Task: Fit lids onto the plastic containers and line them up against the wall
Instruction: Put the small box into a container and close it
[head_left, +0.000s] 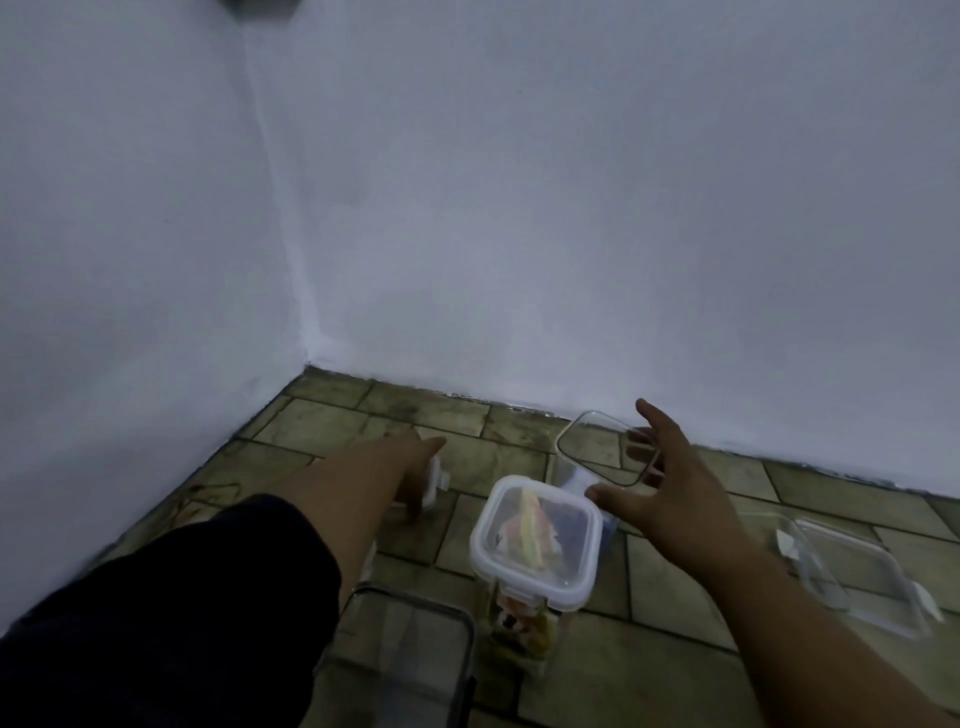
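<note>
**Lidding under way: one container closed, two open**

Right hand (670, 488), fingers spread and holding nothing, hovers over an open container (605, 449) near the wall (571, 234). Left hand (405, 467) reaches a white-clipped piece (435, 480), seemingly a lid; its grip cannot be told. Between the hands stands a lidded container (535, 535). A loose lid (857, 571) and a near open container (405, 639) remain. No row appears formed yet.

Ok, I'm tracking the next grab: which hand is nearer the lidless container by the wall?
Right. The right hand spreads open at the lidless container; the left hand sits well to its left.
</note>
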